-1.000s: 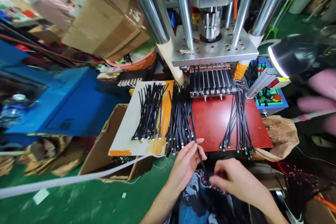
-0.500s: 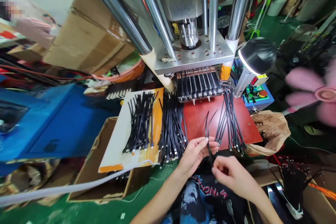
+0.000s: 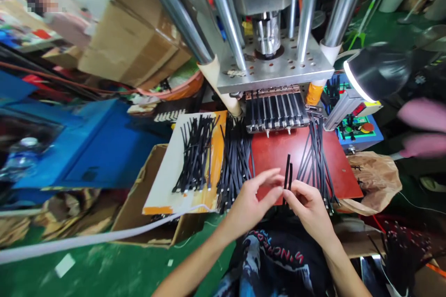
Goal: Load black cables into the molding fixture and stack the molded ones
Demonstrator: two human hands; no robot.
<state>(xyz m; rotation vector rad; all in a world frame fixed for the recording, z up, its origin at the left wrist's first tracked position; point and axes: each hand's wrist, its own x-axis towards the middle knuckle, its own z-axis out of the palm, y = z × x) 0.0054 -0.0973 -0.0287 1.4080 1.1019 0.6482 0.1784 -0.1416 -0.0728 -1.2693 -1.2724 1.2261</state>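
Observation:
Two flat black cables (image 3: 287,172) stand upright in front of me, pinched between the thumb and fingers of my right hand (image 3: 311,204). Close on their left is my left hand (image 3: 253,200), thumb and fingers apart. Its thumb tip comes near the cables; whether it touches them I cannot tell. Beyond my hands, a row of black cables lies in the metal fixture (image 3: 277,112) under the press. On the red board (image 3: 270,153), a loose bunch of black cables (image 3: 318,158) lies to the right. More cables (image 3: 235,162) lie to the left, with metal plug ends towards me.
A bundle of cables (image 3: 197,153) rests on a white board (image 3: 163,167). The press plate (image 3: 275,74) and its steel columns rise ahead. A lamp (image 3: 378,74), control box (image 3: 362,130) and paper bag (image 3: 379,181) stand right. A person (image 3: 68,28) is at far left.
My right hand has moved up beside my left and now pinches the cables near their upper ends. The fingers of my left hand have parted from them. The view has shifted slightly.

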